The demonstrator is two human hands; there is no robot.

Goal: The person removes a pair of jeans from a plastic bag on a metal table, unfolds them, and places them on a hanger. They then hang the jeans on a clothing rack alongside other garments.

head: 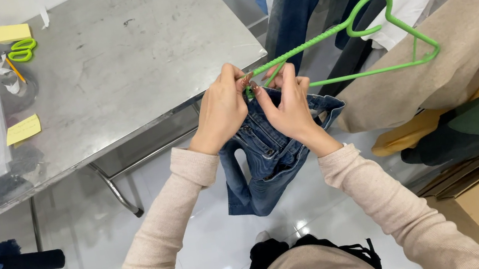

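As both hands pinch, L grip [221, 110] & R grip [289, 102] clenched on dark-blue jeans [265, 156], green hanger [363, 25]

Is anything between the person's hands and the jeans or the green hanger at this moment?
Nothing visible does. The left hand and right hand both already grip the waistband of the jeans right at the end of the green hanger, with no other item between them. The steel table lies off to the side.
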